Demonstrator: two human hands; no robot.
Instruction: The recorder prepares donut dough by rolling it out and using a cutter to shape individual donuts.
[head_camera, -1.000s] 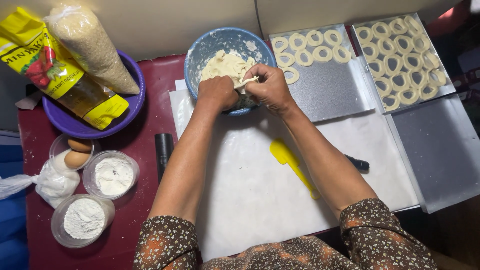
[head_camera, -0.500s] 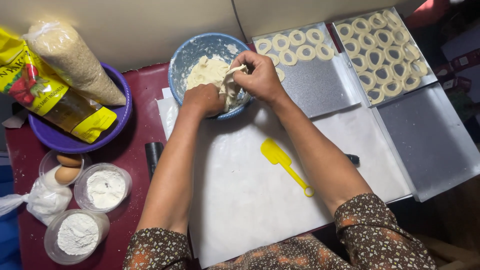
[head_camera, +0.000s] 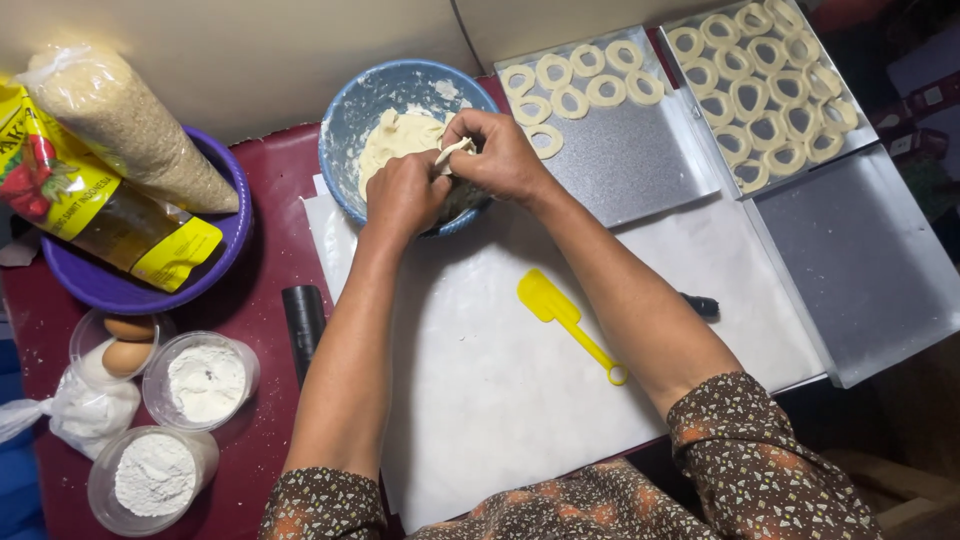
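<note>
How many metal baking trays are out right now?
3: one tray beside the bowl, partly filled with dough rings; one full tray at top right; one bare tray below it. None seems hidden.

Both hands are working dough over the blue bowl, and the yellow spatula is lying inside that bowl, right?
Not quite. In the head view the left hand and right hand do work the dough over the blue bowl, but the yellow spatula lies outside the bowl, on the white sheet between the forearms.

Bright, even light; sharp focus
</note>
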